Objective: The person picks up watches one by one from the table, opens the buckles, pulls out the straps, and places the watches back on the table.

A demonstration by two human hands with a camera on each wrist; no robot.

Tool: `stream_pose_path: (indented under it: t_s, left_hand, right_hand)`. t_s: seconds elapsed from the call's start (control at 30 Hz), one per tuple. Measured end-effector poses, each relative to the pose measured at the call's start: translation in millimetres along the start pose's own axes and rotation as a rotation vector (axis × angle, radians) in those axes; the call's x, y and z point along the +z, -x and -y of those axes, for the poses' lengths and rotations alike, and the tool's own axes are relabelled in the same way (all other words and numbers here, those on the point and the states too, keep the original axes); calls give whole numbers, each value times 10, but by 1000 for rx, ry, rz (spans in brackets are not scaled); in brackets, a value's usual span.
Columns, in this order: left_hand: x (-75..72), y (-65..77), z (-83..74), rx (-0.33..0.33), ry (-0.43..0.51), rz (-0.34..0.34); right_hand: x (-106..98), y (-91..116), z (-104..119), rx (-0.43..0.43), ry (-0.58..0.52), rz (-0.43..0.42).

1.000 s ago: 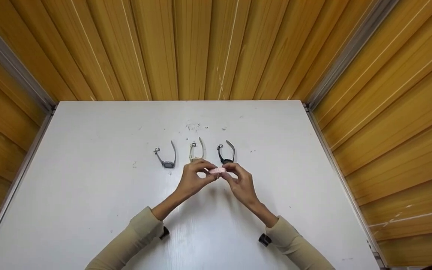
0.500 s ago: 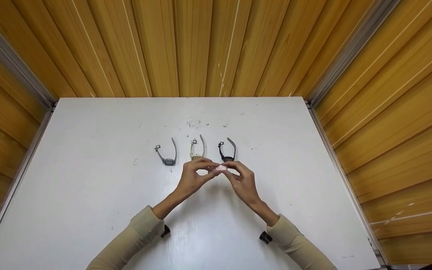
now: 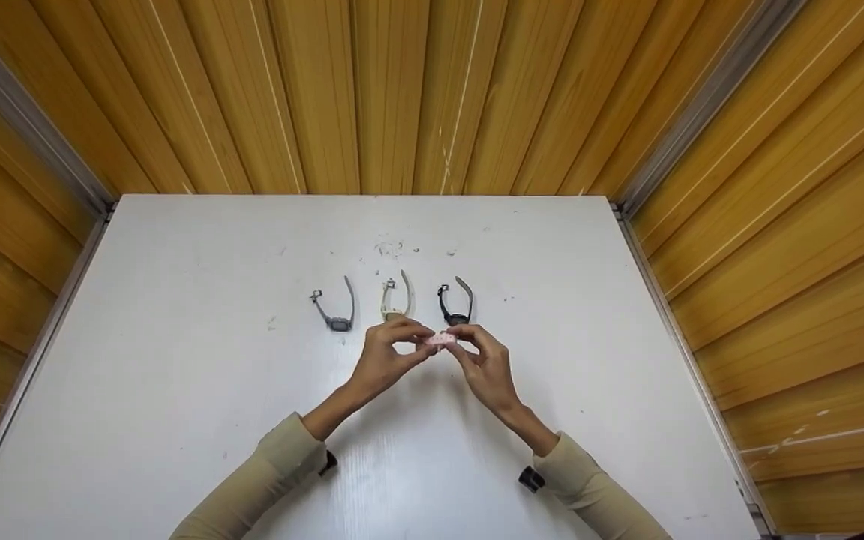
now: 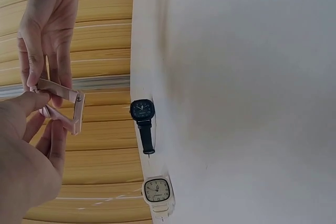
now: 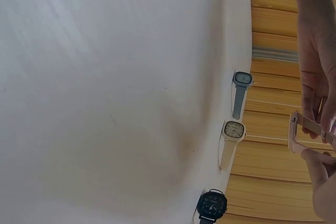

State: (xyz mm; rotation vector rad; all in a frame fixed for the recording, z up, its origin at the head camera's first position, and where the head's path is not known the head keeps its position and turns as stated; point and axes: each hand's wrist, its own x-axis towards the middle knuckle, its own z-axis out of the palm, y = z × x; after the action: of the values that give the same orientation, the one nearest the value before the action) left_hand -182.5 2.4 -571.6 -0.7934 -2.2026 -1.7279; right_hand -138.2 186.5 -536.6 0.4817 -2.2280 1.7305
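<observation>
A pink wristwatch (image 3: 442,340) is held up between both hands over the middle of the table. My left hand (image 3: 385,356) pinches its strap between thumb and fingers, and so does my right hand (image 3: 488,367) from the other side. In the left wrist view the strap of the pink watch (image 4: 77,113) bends into a loop, its ends gathered at the fingertips. Fingers hide the strap's buckle area. Just beyond the hands stand a black watch (image 3: 458,318), a cream watch (image 4: 157,189) and a grey watch (image 3: 339,324), side by side with straps spread apart.
The white table (image 3: 177,360) carries small dark marks. Slatted wood-look walls (image 3: 387,97) rise behind it and on both sides, with grey metal framing (image 3: 672,97) at the corners. Beige sleeves (image 3: 282,457) cover the forearms, with a black wrist device (image 3: 531,478) beneath the right cuff.
The pink watch has turned slightly between the fingers, showing narrower half a second ago and wider now. Both hands keep nearly the same place; the three watches on the table have not moved.
</observation>
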Motion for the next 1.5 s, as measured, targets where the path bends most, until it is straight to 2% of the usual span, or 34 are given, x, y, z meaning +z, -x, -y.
stream_pose_path:
  t_s: [0.23, 0.37, 0.57, 0.77, 0.97, 1.27, 1.37, 1.5]
  left_hand:
    - [-29, 18, -1, 43, -39, 7]
    - [-50, 35, -19, 58, -86, 13]
    - [-69, 50, -33, 64, -129, 14]
    - [-90, 37, -38, 48, -132, 19]
    - [-101, 38, -57, 57, -150, 35]
    - [-130, 9, -14, 107, -147, 45]
    - [-117, 18, -10, 122, -152, 51]
    - [-86, 13, -28, 152, -166, 63]
  right_hand:
    - [13, 3, -2, 1, -26, 7]
    - [22, 7, -80, 18, -60, 7]
    - [21, 19, -251, 18, -57, 8]
    - [-10, 1, -261, 44, -120, 10]
    - [-42, 17, -281, 13, -84, 33]
    - [-58, -4, -304, -1, -131, 38]
    - [-64, 9, -306, -3, -116, 39]
    - [-67, 9, -297, -28, -43, 54]
